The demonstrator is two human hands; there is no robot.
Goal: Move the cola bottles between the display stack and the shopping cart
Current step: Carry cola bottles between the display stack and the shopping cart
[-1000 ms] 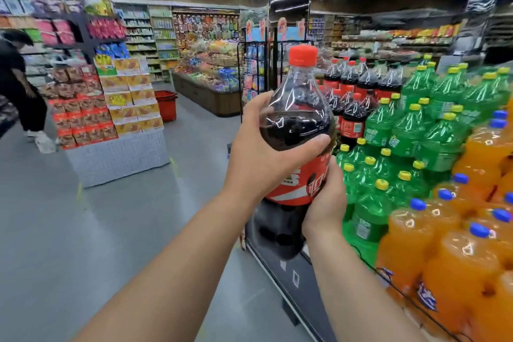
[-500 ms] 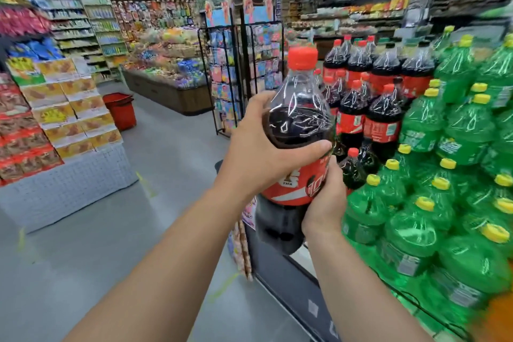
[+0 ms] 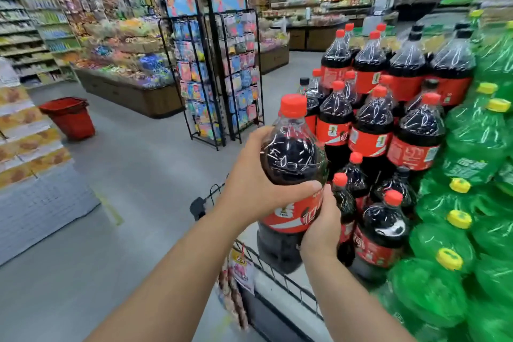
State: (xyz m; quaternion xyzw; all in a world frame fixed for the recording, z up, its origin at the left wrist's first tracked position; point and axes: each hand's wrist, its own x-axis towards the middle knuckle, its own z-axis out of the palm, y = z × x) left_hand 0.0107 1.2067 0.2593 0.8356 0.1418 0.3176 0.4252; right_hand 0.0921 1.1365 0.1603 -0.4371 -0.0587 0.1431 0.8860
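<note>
Shop shelves full of bright packs run along the back, and a grey floor lies wide in front of them. I hold 1 big cola bottle in 2 hands, up in the air just left of the stack of cola bottles. It stands upright with its red cap on top.

My left hand is curled round the fat dark part above the red label, and my thumb lies across the front. My right hand grips the label lower down, from the right side. I see only the back of that hand. Its fingers are hidden behind the bottle.

The bottom of the bottle is near a black wire rail at the edge of the stack. I cannot tell if they touch. A small tag hangs from the rail, too blurry to read.

Green bottles fill the right side, smeared and cut off by the edge. 2 black racks stand behind my hands. A red basket sits on the floor far to the left.
</note>
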